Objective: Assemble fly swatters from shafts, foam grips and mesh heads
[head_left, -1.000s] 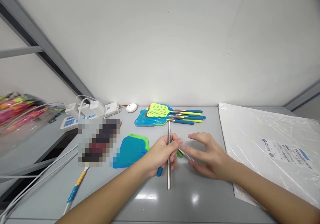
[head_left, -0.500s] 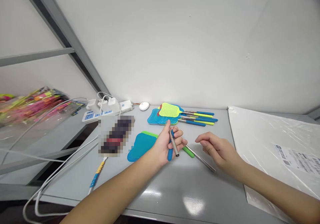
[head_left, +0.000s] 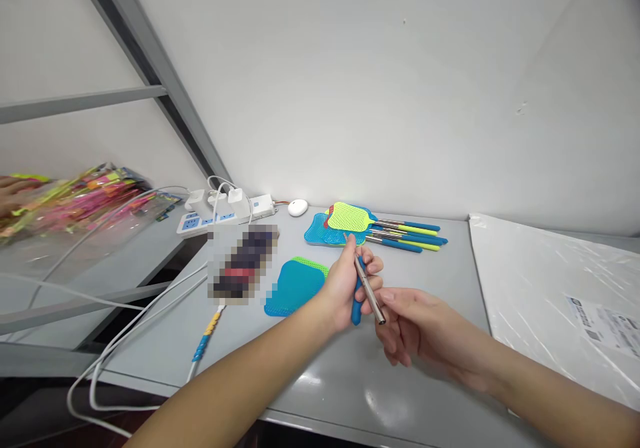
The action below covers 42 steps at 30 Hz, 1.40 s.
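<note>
My left hand [head_left: 343, 295] is closed around a shiny metal tube [head_left: 371, 292] and a blue handle [head_left: 357, 312], which lie side by side in it. The tube's hollow end points down toward me. My right hand [head_left: 430, 328] has its thumb and curled fingers at that lower end, closed on it. Beside my left wrist, a blue fly swatter head [head_left: 295, 289] lies on the table over a bright green one [head_left: 317, 265]. Behind my hands is a pile of fly swatters [head_left: 350, 217] in blue, yellow and red, with metal shafts and coloured grips.
A pixelated dark object [head_left: 243, 265] and a white power strip [head_left: 210, 221] with cables are at left. A round white device [head_left: 298, 207] stands by the wall. A white wrapped package [head_left: 540, 281] lies right. Another person's hand [head_left: 13, 191] is near bagged colourful items [head_left: 110, 201].
My right hand has moved left and closed at the tube's lower end. The second metal tube and green handle seen on the table are now hidden. Another person's hand appears far left.
</note>
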Tool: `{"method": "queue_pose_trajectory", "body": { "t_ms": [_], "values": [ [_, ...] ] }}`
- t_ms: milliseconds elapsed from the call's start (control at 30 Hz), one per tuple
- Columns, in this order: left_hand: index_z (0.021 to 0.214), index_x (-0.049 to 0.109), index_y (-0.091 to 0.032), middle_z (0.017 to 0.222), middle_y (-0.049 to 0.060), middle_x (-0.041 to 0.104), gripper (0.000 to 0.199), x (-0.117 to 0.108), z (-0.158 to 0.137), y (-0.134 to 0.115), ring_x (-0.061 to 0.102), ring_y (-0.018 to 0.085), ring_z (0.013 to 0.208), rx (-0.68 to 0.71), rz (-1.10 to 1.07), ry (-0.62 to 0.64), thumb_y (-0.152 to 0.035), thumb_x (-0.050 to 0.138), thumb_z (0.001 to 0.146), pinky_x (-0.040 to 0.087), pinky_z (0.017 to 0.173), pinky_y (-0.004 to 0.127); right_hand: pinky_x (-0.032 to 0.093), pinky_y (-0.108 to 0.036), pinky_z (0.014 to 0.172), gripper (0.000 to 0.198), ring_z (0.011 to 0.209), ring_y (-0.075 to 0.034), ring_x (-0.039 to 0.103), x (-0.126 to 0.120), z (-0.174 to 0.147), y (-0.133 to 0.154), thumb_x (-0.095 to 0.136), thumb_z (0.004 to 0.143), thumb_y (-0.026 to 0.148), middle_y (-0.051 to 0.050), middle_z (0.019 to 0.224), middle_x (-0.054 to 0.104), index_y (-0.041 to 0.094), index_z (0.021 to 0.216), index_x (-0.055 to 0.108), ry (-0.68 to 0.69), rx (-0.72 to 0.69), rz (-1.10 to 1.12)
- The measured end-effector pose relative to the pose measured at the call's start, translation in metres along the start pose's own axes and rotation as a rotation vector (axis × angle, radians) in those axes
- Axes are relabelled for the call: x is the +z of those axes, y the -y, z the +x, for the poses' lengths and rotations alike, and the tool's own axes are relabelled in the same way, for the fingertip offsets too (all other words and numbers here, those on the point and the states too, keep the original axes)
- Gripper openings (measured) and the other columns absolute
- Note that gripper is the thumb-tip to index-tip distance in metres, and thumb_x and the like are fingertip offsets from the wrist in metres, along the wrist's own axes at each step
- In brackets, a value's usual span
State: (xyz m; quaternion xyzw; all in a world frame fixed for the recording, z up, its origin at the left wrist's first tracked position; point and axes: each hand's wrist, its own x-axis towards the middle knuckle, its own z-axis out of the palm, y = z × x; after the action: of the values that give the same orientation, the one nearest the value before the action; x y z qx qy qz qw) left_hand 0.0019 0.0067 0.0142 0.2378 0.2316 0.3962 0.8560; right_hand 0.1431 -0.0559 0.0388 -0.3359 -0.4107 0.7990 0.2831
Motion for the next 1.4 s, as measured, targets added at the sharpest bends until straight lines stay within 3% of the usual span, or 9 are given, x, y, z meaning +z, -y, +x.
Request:
{"method": "queue_pose_trajectory", "body": {
  "t_ms": [200,367,567,667,867,1033,1133,1300,1400],
  "values": [
    [0.078,0.042,-0.020,0.060,-0.007,0.046,0.050,0.002,0.000,0.009,0.033,0.003,0.029,0.021,0.248,-0.149,-0.069,0.041,0.085,0.022,0.029,0.017,0.036,-0.019,0.053,0.025,0.051,-0.005,0.034,-0.007,0.003,-0.001,0.056,0.094,0.038,0.006,0.058,0.041,0.015,0.090,0.063,-0.010,0.014,0.216],
    [0.085,0.046,-0.022,0.061,-0.008,0.046,0.020,0.003,-0.005,0.015,0.030,0.005,0.033,-0.058,0.254,-0.010,-0.041,0.040,0.087,0.034,0.039,0.020,0.043,-0.023,0.058,0.020,0.063,-0.010,0.052,-0.020,0.000,0.004,0.060,0.092,0.032,0.003,0.060,0.048,0.015,0.082,0.063,-0.103,-0.145,0.290],
    [0.082,0.050,-0.020,0.051,-0.008,0.037,0.010,0.009,-0.013,0.017,0.030,0.008,0.041,-0.099,0.560,0.044,-0.017,0.042,0.076,0.031,0.045,0.021,0.045,-0.023,0.057,0.012,0.053,-0.007,0.046,-0.054,-0.009,0.004,0.062,0.089,0.026,0.003,0.059,0.054,0.015,0.085,0.065,-0.211,-0.198,0.424],
    [0.079,0.054,-0.019,0.050,-0.007,0.031,0.014,0.015,-0.018,0.016,0.029,0.009,0.047,-0.065,0.861,0.020,-0.019,0.041,0.082,0.024,0.046,0.021,0.045,-0.024,0.058,0.011,0.052,-0.008,0.045,-0.065,-0.011,0.002,0.061,0.087,0.024,0.002,0.057,0.053,0.016,0.082,0.065,-0.213,-0.224,0.452],
    [0.088,0.057,-0.020,0.068,-0.003,0.045,0.023,0.016,-0.024,0.011,0.039,0.011,0.060,0.164,1.258,0.064,-0.033,0.040,0.095,0.029,0.053,0.023,0.047,-0.027,0.063,0.009,0.057,-0.011,0.048,-0.071,-0.010,0.001,0.057,0.086,0.022,0.000,0.061,0.056,0.018,0.081,0.064,-0.204,-0.277,0.426],
    [0.112,0.054,-0.025,0.092,0.001,0.059,0.026,0.018,-0.028,0.006,0.051,0.015,0.078,0.121,1.348,0.122,-0.028,0.032,0.098,0.041,0.069,0.027,0.047,-0.027,0.064,0.010,0.061,-0.011,0.049,-0.071,-0.012,0.000,0.056,0.084,0.018,-0.001,0.064,0.057,0.016,0.080,0.065,-0.186,-0.304,0.442],
    [0.132,0.046,-0.028,0.107,0.004,0.060,0.036,0.021,-0.027,0.009,0.055,0.017,0.093,0.194,1.420,0.178,-0.028,0.030,0.100,0.043,0.082,0.031,0.049,-0.028,0.065,0.012,0.059,-0.011,0.050,-0.071,-0.013,-0.003,0.055,0.086,0.019,-0.001,0.064,0.058,0.016,0.082,0.067,-0.188,-0.293,0.469],
    [0.149,0.022,-0.033,0.098,0.002,0.065,0.050,0.014,-0.022,0.015,0.059,0.016,0.081,0.229,1.494,0.168,-0.032,0.033,0.100,0.045,0.075,0.031,0.051,-0.025,0.063,0.017,0.055,-0.008,0.051,-0.070,-0.013,-0.005,0.056,0.091,0.025,0.000,0.065,0.059,0.015,0.086,0.069,-0.200,-0.276,0.526],
    [0.138,0.041,-0.030,0.096,0.002,0.065,0.043,0.010,-0.022,0.013,0.059,0.016,0.084,0.299,1.517,0.079,-0.040,0.044,0.097,0.045,0.074,0.030,0.051,-0.025,0.067,0.019,0.060,-0.008,0.051,-0.067,-0.012,-0.005,0.058,0.090,0.028,0.000,0.069,0.058,0.015,0.083,0.069,-0.186,-0.303,0.520]
  ]
}}
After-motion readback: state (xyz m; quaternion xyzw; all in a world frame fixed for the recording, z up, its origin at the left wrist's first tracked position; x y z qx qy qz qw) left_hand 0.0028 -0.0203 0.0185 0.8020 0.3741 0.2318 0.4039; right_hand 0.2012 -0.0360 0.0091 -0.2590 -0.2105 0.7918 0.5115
